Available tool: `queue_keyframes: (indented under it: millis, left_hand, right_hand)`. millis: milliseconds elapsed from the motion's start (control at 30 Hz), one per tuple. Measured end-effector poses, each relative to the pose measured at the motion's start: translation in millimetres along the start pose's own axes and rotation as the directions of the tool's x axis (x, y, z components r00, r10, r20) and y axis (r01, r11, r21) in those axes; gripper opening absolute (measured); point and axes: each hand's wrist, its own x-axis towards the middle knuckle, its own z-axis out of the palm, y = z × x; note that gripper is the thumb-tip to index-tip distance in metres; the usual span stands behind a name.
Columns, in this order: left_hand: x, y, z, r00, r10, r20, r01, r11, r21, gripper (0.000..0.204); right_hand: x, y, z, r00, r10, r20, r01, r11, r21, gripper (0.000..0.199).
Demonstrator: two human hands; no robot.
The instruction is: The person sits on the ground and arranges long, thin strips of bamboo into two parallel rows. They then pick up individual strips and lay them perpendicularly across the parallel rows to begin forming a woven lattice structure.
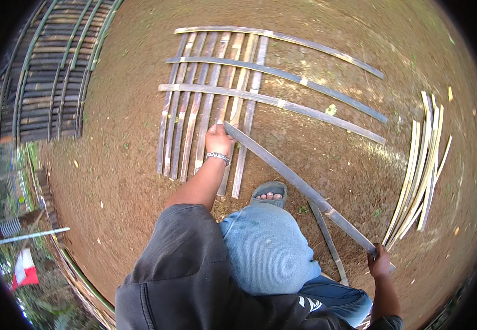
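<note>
My left hand [219, 140], with a chain bracelet at its wrist, grips the upper end of a dark bamboo slat [291, 175]. The slat slants down to the right, past my knee, where my right hand [380, 262] is closed on its lower end. Just beyond my left hand, a bamboo lattice [209, 82] lies on the ground. Several slats run lengthwise in it, side by side, and three long cross slats [304, 81] reach over them and out to the right. The held slat's upper end overlaps the lattice's lower part in view; whether they touch I cannot tell.
A bundle of pale bamboo strips [423, 165] lies at the right, close to my right hand. Another slat [329, 242] rests on the dirt beside my bent knee [269, 247]. My sandalled foot [270, 192] stands near the lattice. A large bamboo panel [51, 71] is at the upper left.
</note>
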Motion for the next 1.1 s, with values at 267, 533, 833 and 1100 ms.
queue_keyframes:
  millis: [267, 533, 833, 1100]
  left_hand:
    - [27, -9, -113, 0.918, -0.131, -0.375, -0.039, 0.91, -0.413, 0.024]
    - [-11, -24, -134, 0.923, -0.088, -0.374, -0.016, 0.964, -0.265, 0.03]
    - [-74, -60, -129, 0.92, -0.161, -0.356, 0.152, 0.987, -0.054, 0.053]
    - [-93, -87, -117, 0.95, -0.25, -0.187, 0.206, 0.952, -0.226, 0.036]
  right_hand:
    - [62, -58, 7, 0.98, -0.181, 0.08, 0.177, 0.982, 0.058, 0.04]
    - [117, -111, 55, 0.926, -0.351, 0.141, 0.354, 0.935, 0.003, 0.039]
    - [128, -164, 75, 0.871, -0.48, 0.108, 0.483, 0.875, -0.011, 0.041]
    - [116, -186, 73, 0.876, -0.459, 0.149, 0.463, 0.886, 0.01, 0.047]
